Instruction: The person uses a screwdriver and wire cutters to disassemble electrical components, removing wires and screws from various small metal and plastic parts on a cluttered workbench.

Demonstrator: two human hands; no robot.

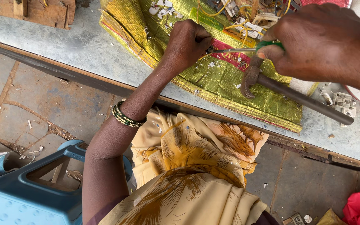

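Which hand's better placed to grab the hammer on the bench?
Probably the right hand: it sits almost directly over the hammer, though it holds the green-handled screwdriver. The left hand is farther off, gripping a small part at the tip.

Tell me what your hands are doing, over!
Left hand pinching a small part. Right hand gripping green-handled screwdriver, tip at the part. Hammer lying close underneath.

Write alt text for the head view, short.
Seen from above, a person's left hand pinches a small part while the right hand drives a green-handled screwdriver into it, over a yellow-green woven sack on a grey metal table. A rusty claw hammer lies on the sack.
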